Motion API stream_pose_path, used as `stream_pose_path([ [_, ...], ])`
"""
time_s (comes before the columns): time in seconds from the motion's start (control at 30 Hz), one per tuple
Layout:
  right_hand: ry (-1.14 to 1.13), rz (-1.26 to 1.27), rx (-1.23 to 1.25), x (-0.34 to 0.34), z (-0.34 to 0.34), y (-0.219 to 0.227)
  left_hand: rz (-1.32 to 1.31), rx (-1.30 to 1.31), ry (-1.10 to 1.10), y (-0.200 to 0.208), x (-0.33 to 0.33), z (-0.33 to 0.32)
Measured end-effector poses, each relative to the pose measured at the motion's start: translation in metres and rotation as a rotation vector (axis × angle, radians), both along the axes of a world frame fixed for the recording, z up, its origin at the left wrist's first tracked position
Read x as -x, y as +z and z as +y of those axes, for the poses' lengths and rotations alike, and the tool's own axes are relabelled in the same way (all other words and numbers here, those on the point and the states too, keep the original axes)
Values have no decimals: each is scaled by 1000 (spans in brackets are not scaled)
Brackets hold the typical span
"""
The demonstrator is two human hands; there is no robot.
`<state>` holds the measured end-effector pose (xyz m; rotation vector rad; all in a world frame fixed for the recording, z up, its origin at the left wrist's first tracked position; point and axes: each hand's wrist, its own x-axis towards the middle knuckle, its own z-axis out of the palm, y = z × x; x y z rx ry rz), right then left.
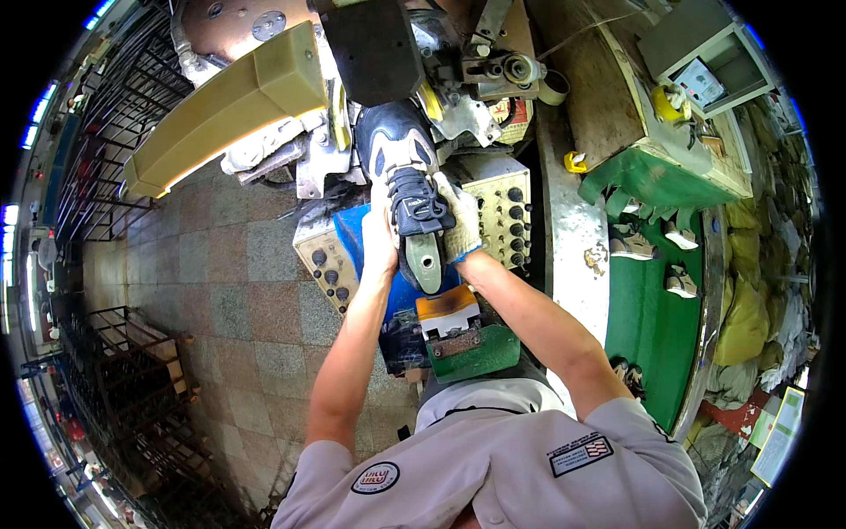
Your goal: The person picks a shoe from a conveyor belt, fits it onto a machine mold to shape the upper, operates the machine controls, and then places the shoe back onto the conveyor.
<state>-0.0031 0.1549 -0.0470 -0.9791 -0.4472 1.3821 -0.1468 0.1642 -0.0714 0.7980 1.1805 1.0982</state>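
A dark navy and white lace-up sneaker (405, 145) sits with its toe in the machine, under a dark metal block (368, 53). A green shoe last (426, 264) with a round hole sticks out of its heel opening. My left hand (379, 234) is closed along the shoe's left side, its fingers partly hidden. My right hand (460, 220), in a whitish work glove with a blue cuff, grips the right side near the laces (416, 198). Just nearer to me is an orange-topped pad (447, 302) on a metal bracket.
Control panels with black knobs flank the shoe, one on the right (498, 207) and one on the left (324, 269). A long yellow-tan machine cover (233, 106) reaches out leftward. To the right, several shoes lie on a green conveyor belt (648, 309). Dark metal racks (132, 379) stand at left.
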Motion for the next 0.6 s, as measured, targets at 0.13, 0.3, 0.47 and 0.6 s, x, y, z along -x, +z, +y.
stream_pose_path([
  [0.13,28,-127,-3,-18,2,5,-131,-8,100,10,-25,-10],
  [0.3,85,-182,16,-27,11,9,-281,-117,129,-11,-38,-12],
  [0.47,89,-248,17,-31,12,11,-390,-71,205,-3,-47,-14],
  [0.6,86,-312,23,-30,10,3,-324,-131,181,5,-44,-16],
])
